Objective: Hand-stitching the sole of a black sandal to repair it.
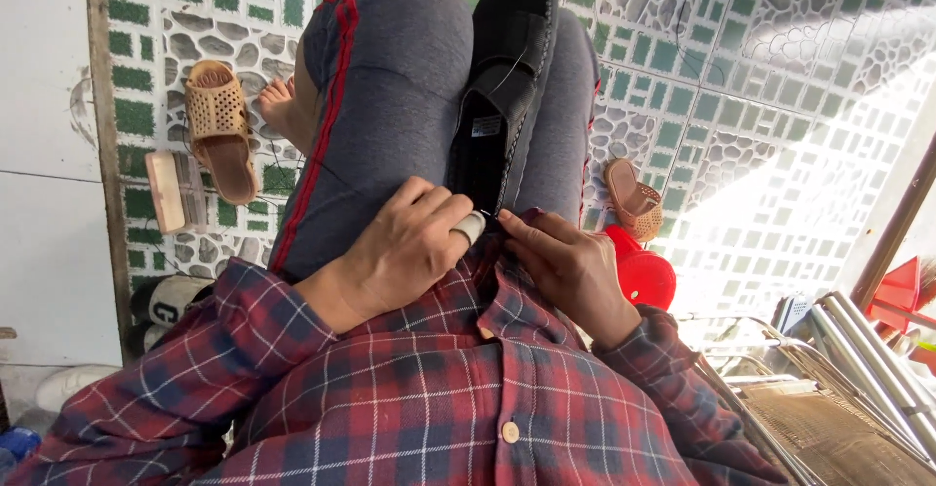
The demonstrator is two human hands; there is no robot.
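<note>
Heel of the black shoe [502, 86] hidden behind both hands. Left hand [400, 252] fingertips tucked under, grip not readable; right hand [570, 267] thumb out of sight. Thread [507, 81] too thin to follow. Label inside the shoe too small to make out. Red stool [639, 272] half covered by the right sleeve. Bare foot [283, 106] partly behind the knee.
</note>
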